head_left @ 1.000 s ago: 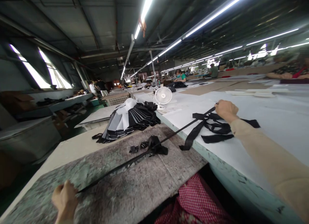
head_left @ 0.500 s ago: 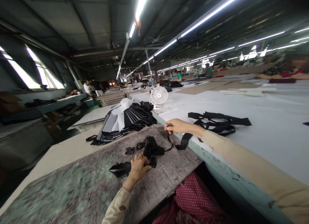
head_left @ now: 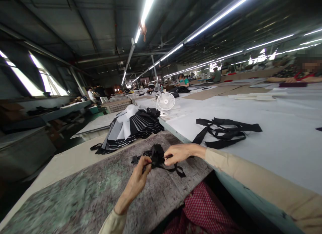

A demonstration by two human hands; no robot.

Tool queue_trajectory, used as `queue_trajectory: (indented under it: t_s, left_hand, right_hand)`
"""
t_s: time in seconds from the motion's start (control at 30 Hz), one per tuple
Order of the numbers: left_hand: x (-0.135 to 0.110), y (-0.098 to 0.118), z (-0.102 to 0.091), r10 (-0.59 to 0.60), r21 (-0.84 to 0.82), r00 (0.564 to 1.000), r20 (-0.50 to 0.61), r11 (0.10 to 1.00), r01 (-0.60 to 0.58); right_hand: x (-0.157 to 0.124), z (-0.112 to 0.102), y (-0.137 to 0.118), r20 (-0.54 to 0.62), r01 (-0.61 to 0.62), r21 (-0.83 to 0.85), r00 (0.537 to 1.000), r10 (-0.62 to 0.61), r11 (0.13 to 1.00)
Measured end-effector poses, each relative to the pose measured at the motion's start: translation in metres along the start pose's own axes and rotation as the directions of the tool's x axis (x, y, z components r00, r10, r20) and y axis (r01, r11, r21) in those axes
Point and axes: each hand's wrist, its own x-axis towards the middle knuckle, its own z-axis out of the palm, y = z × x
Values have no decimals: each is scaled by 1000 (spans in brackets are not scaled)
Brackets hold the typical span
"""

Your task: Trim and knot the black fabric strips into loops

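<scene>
A bunched heap of black fabric strips (head_left: pixel 157 152) lies on the mottled grey-green board (head_left: pixel 105 190) in front of me. My left hand (head_left: pixel 141 168) is at its near left side, thumb and fingers pinched on black fabric. From the right, my right hand (head_left: pixel 177 153) reaches in, closed on a black strip beside the heap. A loose strip end (head_left: pixel 179 170) trails on the board below that hand. More long black strips (head_left: pixel 226 130) lie in loops on the white table to the right, one running toward my right forearm. What the fingertips grip is partly hidden.
A fanned stack of black, grey and white cut pieces (head_left: pixel 130 126) lies beyond the board. Behind it stands a small white fan (head_left: pixel 166 102). The white table's edge (head_left: pixel 176 126) runs along the right. Other people sit or stand farther off, one at far right (head_left: pixel 302 74).
My right hand has come down and left from above the table edge to the heap. My left hand has lifted from lying on the fabric and now pinches it.
</scene>
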Motion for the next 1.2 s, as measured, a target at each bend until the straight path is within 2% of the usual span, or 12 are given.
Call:
queue_trajectory:
  t_s: [0.2,0.33,0.4,0.53,0.63,0.73,0.8,0.83,0.9,0.93,1.03,1.2]
  left_hand:
    - [-1,6,9,-64,-324,989,-131,946,18]
    - [6,18,15,-26,-454,986,-168,889,-54]
    - [11,19,17,-41,-487,986,-164,872,-45]
    - [17,21,26,-146,-551,976,-161,834,34]
    - [15,28,30,-178,-463,971,-162,882,84]
    - [6,21,12,-190,-367,962,-195,924,108]
    - [-5,0,-19,-271,-424,903,-333,899,114]
    - [-11,-13,-37,-321,-502,834,-448,863,62]
    - [-21,-39,-71,-429,-604,714,-554,797,10]
    - [-22,-49,-83,-447,-623,698,-559,782,2]
    - [-13,-66,-90,-414,-638,746,-521,770,-18]
    - [12,-83,-47,-279,-326,819,-501,938,120]
  right_hand:
    - [1,1,-14,-264,73,74,963,-51,995]
    - [2,10,-14,-41,32,355,999,-18,934]
    - [1,10,-12,-20,6,414,1000,3,910]
    - [0,1,-10,-108,23,283,994,8,959]
    - [1,-7,-11,-41,65,126,997,-60,990]
    - [-10,-23,-7,6,77,163,997,-79,984]
    - [-29,-41,3,-142,47,245,990,-12,968]
    - [-40,-52,9,-278,17,292,958,68,956]
    - [-61,-72,25,-542,-40,410,793,279,911]
    - [-68,-79,33,-603,-15,450,732,316,893]
    - [-72,-86,49,-631,71,511,708,318,857]
    - [-56,-71,62,-629,52,540,688,362,840]
